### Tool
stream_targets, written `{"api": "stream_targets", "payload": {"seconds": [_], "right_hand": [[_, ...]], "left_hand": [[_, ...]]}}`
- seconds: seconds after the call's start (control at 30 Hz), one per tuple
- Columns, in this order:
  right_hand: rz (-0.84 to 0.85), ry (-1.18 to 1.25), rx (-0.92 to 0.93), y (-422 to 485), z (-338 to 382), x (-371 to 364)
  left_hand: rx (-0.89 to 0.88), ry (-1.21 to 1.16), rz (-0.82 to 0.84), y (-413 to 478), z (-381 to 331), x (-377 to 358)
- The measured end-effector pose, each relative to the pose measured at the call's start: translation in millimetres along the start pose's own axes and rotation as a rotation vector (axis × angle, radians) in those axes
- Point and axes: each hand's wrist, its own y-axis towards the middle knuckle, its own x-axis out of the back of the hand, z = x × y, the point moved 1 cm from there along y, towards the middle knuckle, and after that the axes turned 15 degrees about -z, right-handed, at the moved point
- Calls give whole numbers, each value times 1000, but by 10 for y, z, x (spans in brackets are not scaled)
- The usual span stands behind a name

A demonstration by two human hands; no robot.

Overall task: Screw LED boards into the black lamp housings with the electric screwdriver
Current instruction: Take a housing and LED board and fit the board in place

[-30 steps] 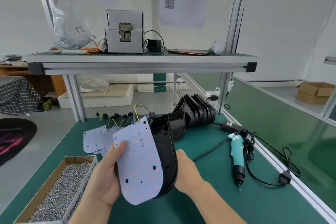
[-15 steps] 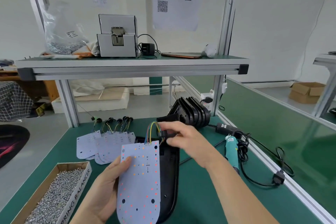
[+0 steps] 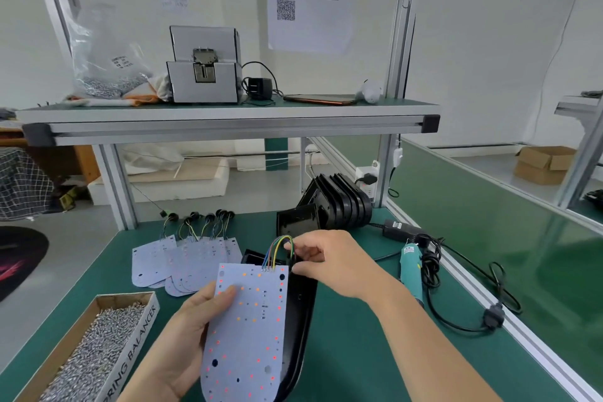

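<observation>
My left hand [image 3: 182, 330] holds a white LED board [image 3: 248, 330] dotted with red and orange LEDs, thumb on its face. The board lies partly over a black lamp housing [image 3: 301, 310] resting on the green bench. Coloured wires [image 3: 277, 248] arch up from the board's top edge. My right hand [image 3: 329, 258] pinches the black plug at the end of these wires, just above the housing's top end. The teal electric screwdriver [image 3: 410, 268] lies on the bench to the right, untouched.
A cardboard box of screws [image 3: 94, 349] sits at front left. Spare LED boards [image 3: 182, 264] with wired plugs fan out behind it. A stack of black housings [image 3: 336, 202] stands at the back, beside a power adapter [image 3: 401, 228] and looped cable [image 3: 489, 313]. A shelf [image 3: 228, 124] runs overhead.
My right hand left the housing's right side, rose to the wires at its top and now pinches the plug. The board and housing have tilted flatter, down onto the bench.
</observation>
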Motion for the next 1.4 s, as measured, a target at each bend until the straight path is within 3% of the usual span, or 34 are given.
{"api": "stream_targets", "payload": {"seconds": [0.1, 0.27, 0.43, 0.57, 0.67, 0.93, 1.13, 1.23, 1.3, 1.4], "right_hand": [[-43, -125, 51, 3, 17, -57], [-34, -63, 8, -81, -24, -185], [4, -130, 100, -184, -78, -307], [-111, -293, 175, -236, -154, -350], [-191, -127, 109, -240, -148, -354], [7, -71, 187, -201, -126, -272], [-155, -122, 74, -253, -165, -370], [-264, -368, 261, -226, -129, -368], [-278, -253, 275, -200, -115, -332], [-95, -38, 150, -163, -139, -265]], "left_hand": [[-6, 1, 12, 7, 13, -38], [-30, -43, 0, 61, 11, -43], [-17, -11, 3, 25, 46, -25], [-2, 0, 5, -4, 73, -41], [-6, 71, 56, -37, 56, -107], [-70, 109, 78, -102, 98, -184], [-97, 181, 108, -109, 99, -237], [-105, 197, 121, -96, 76, -211], [-110, 208, 128, -80, 43, -189], [-107, 243, 162, -56, -18, -159]]}}
